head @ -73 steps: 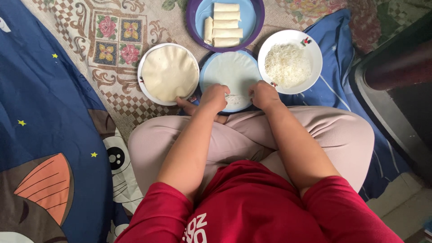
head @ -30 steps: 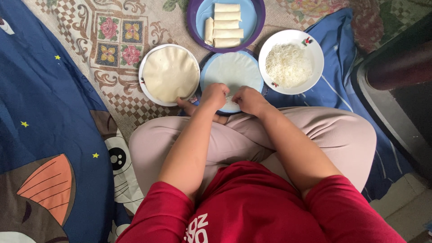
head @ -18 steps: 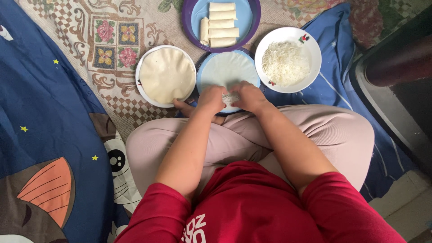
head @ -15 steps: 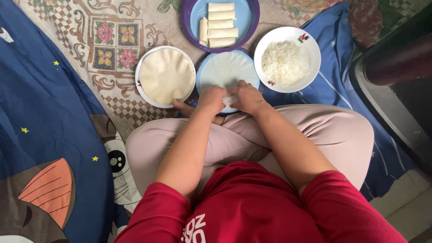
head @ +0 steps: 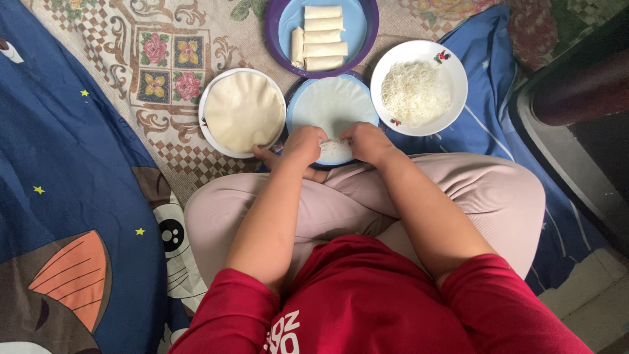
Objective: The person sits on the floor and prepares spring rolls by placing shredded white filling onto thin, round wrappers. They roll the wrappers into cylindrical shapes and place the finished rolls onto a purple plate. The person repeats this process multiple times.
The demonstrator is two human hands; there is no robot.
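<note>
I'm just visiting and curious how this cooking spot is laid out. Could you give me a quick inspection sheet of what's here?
Surface: patterned floral mat on the floor, blue cloth at the left.
Job's things: thin wrapper on a blue plate, its near edge folded over filling; stack of wrappers; bowl of white noodles; five finished rolls on a purple-rimmed plate.
Clutter: nothing seen.
Grippers: left hand and right hand both pinch the wrapper's near edge.
Cables: nothing seen.
Surroundings: dark furniture at the right.
</note>
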